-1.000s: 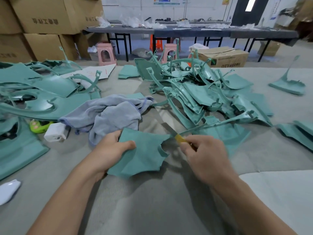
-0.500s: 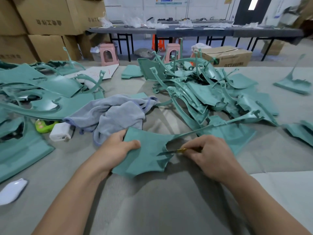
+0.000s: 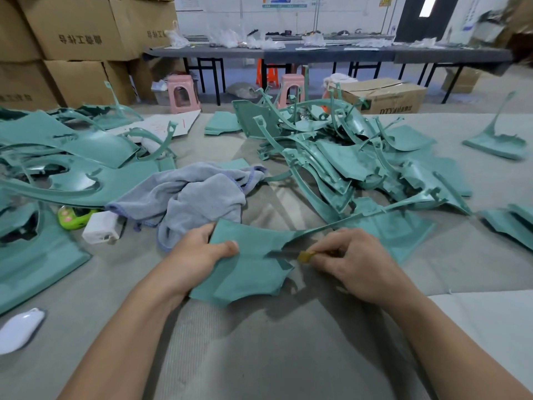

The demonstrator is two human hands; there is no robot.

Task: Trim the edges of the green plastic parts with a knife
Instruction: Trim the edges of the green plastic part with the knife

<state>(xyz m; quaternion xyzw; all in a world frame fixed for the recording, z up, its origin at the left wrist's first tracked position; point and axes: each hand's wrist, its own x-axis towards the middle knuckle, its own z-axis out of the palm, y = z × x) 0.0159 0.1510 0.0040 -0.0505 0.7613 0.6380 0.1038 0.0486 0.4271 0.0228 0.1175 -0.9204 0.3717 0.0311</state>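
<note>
Your left hand holds the green plastic part on the grey table, in the middle of the frame. Your right hand pinches the knife, blade lying on the part's right edge.

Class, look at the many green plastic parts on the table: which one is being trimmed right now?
The flat green part nearest the person. Only this one is held: the left hand grips its edge while the right hand lays the knife on it.
</note>
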